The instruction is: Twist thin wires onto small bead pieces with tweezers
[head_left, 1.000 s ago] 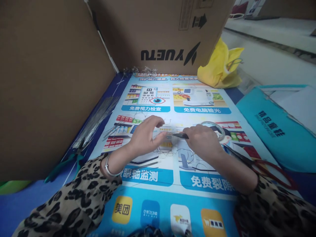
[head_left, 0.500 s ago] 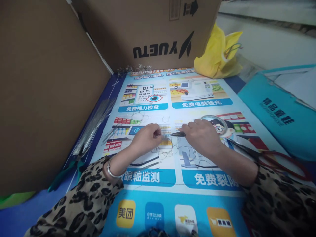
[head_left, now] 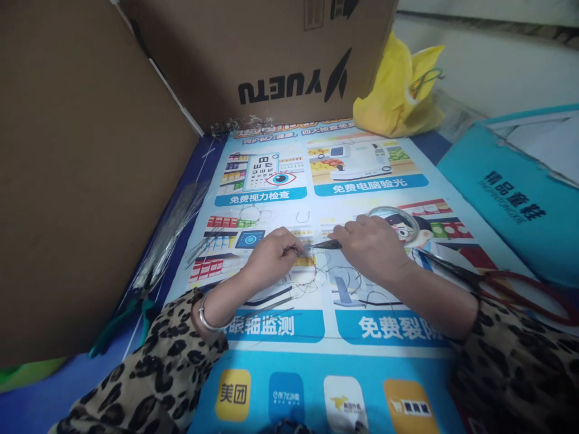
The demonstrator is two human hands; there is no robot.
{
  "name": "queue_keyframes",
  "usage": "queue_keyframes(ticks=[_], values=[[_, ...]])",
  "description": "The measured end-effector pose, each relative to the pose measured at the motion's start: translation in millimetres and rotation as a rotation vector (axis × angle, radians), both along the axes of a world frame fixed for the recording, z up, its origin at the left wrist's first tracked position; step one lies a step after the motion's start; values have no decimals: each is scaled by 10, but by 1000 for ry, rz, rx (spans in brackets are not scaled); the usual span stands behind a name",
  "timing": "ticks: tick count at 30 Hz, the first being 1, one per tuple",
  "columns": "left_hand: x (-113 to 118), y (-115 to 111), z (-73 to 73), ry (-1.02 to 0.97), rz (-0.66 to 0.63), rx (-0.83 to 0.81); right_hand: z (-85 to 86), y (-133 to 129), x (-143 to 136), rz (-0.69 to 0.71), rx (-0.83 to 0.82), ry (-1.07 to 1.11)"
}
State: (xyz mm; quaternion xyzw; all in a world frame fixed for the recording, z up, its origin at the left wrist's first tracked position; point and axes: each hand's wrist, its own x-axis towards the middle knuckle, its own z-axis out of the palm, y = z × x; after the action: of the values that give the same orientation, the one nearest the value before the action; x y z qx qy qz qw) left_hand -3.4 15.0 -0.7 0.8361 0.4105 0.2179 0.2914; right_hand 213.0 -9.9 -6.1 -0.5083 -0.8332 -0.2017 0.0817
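Note:
My left hand (head_left: 272, 256) is closed in a pinch near the middle of the poster, on what looks like a short bit of thin wire (head_left: 306, 248). From the right, my right hand (head_left: 368, 248) grips a dark, pointed metal tool (head_left: 326, 245); its handle is hidden in the fist. The tool's tip points left and comes right up to my left fingertips. Whether it touches the wire is too fine to tell. Beneath and between both hands lie loose loops of thin wire (head_left: 302, 283). A roll of clear tape (head_left: 392, 212) lies just behind my right hand.
Scissors with red handles (head_left: 527, 295) lie by my right forearm. Green-handled pliers (head_left: 143, 304) and a bundle of straight wires (head_left: 174, 220) are at left. Cardboard (head_left: 289, 36) walls the back and left. A yellow bag (head_left: 393, 96) and turquoise box (head_left: 511, 193) stand at right.
My left fingers have moved slightly right and closed together near the tool's tip. My right hand keeps its grip on the tool almost in place. The view has shifted a little.

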Motion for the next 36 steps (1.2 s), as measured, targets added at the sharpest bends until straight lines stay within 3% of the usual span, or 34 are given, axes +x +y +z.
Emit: queue_keyframes(ticks=[9,17,36], values=[[29,-56,86,127,22,53,-43,17,0,40,101,10],[52,-103,35,212,64,126,-39,22,1,21,54,-1],[39,-95,54,207,89,98,-49,17,-2,37,76,34]])
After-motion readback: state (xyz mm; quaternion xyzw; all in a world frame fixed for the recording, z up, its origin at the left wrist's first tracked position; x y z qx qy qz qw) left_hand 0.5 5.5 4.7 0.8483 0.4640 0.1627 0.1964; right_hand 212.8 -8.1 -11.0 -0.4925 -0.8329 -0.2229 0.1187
